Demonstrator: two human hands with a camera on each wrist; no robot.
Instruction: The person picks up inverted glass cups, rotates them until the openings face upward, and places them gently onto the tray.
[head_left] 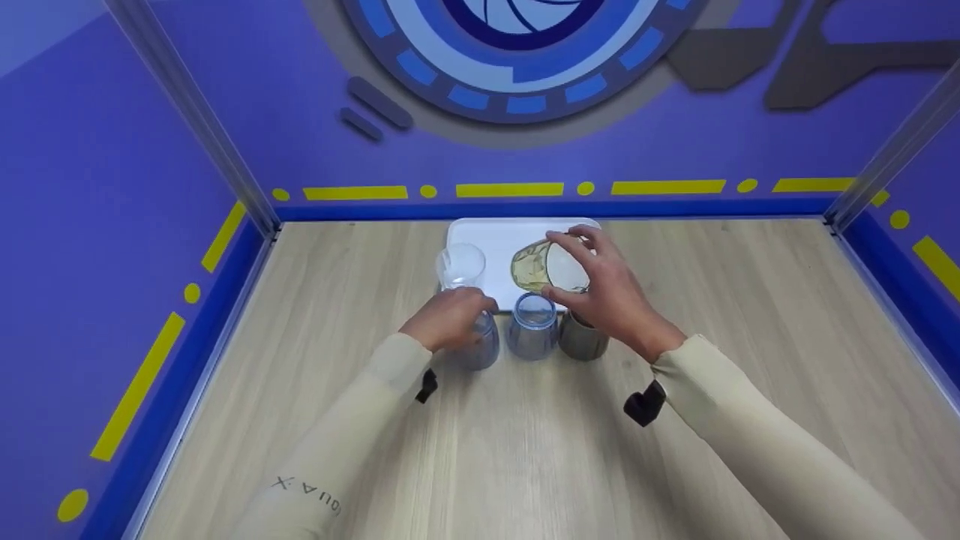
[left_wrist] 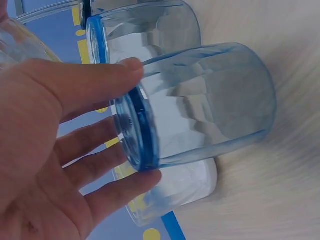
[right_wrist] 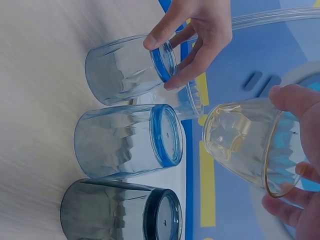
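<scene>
The step in hand looks like moving tumblers between the bench and the white tray at the upper middle of the head view. The right hand holds the yellow tumbler tipped on its side in the air over the tray, fingers and thumb curled round its open end, base toward the left of the frame. The left hand rests on top of the left blue tumbler, which stands upside down on the bench at the tray's near edge; thumb and fingertips pinch round its upturned base, as the left wrist view shows.

Judging by this, the next move calls for turning the yellow tumbler upright and lowering it onto bare tray, clear of the clear tumbler upright at the tray's left side.

Counted: five tumblers in all. Two are blue, the second blue tumbler just right of the first; one grey tumbler completes that inverted row; one clear; one yellow. One tray.
</scene>
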